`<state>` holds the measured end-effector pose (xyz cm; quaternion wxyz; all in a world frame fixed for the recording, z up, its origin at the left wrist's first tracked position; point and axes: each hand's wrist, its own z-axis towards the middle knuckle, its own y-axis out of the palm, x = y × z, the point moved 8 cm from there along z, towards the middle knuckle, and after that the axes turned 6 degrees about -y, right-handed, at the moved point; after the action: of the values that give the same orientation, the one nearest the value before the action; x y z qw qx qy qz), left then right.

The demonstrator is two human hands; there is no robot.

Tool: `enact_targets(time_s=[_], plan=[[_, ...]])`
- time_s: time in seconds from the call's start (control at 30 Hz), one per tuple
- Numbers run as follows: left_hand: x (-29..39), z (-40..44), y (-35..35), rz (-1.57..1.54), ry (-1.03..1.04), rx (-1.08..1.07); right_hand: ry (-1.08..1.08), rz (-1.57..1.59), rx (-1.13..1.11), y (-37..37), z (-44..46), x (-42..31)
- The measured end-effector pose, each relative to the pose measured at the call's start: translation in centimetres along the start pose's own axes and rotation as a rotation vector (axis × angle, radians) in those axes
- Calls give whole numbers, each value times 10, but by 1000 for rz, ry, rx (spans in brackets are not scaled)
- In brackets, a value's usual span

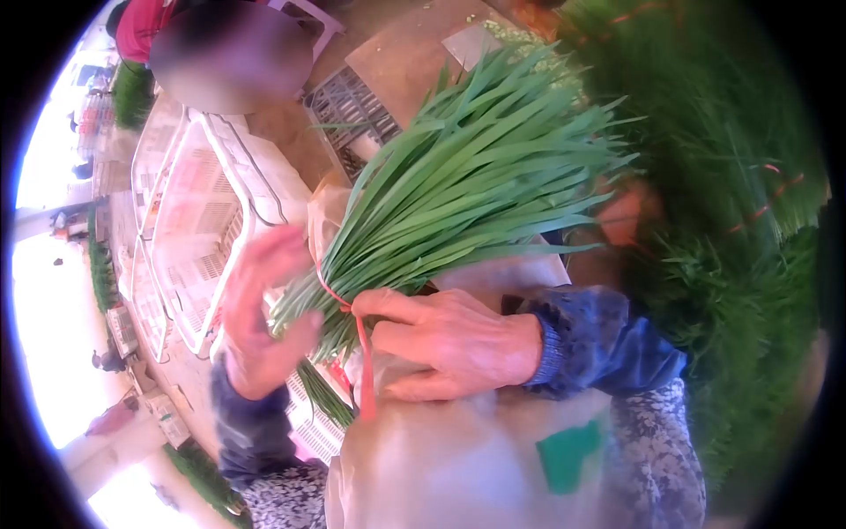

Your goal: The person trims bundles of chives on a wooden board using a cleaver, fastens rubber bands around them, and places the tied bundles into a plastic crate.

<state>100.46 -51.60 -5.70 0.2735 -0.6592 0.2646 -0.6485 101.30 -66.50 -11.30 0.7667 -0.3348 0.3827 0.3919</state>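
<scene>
A big bunch of green garlic chives (485, 176) lies across my lap, leaves fanning to the upper right and stalk ends to the left. Around its stalks runs a thin red tie (367, 379), whose loose end hangs down over my apron. My right hand (454, 344) pinches this tie between thumb and forefinger against the near side of the bunch, the other fingers curled. My left hand (264, 309), blurred by motion, is beside the stalk ends with its thumb and fingers apart. It holds nothing that I can make out.
White plastic crates (203, 220) stand at the left. Heaps of greens (731, 159), some with red ties, fill the right side. A translucent apron (458, 467) with a green patch covers my lap. Another person in red (139, 31) is at the upper left.
</scene>
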Motion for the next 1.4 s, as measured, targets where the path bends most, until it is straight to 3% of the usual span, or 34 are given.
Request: enact_targets(time_s=[0.07,0.1,0.2,0.27,0.3,0.37,0.4,0.47,0.57,0.63,0.73,0.83,0.9,0.93,1.03,1.17,1.27,1.4], plan=[[9,39,6,-25,-139,-41,-91,1,63,-8,-5,-6],[2,58,18,110,-160,-85,-134,38,46,-6,-5,-9],[-7,107,75,240,15,-123,-171,2,39,-3,-3,-12],[-24,120,117,217,-115,-348,-178,-33,46,-8,-1,-13],[-33,127,125,223,-106,-357,-271,-236,110,-21,-4,-21],[-48,143,104,-77,-27,-174,-419,-601,247,-44,-7,-24],[-60,144,97,-326,-180,-158,-357,-687,321,-56,-9,-5],[-64,137,80,-618,-297,-87,56,-774,306,-77,-7,40],[-75,130,52,-746,-243,55,93,-790,216,-65,-15,54],[-77,126,44,-746,-272,77,194,-815,72,-56,-20,49],[-81,126,39,-748,-302,95,237,-732,55,-52,-29,45],[-70,126,37,-510,-233,87,233,-743,-6,-56,-29,32],[-75,119,16,-519,-235,77,184,-739,-83,-64,-29,23],[-74,114,6,-517,-203,20,22,-628,-11,-78,-29,8],[-91,77,-42,-450,-309,53,-194,-458,65,-81,9,-18],[-129,-11,-76,-335,-444,314,-207,-870,-258,-15,56,26],[-180,-95,-73,-332,-592,477,-172,-874,-483,0,72,61],[-220,-180,-6,-495,-745,627,-210,-653,-450,-24,80,61]])
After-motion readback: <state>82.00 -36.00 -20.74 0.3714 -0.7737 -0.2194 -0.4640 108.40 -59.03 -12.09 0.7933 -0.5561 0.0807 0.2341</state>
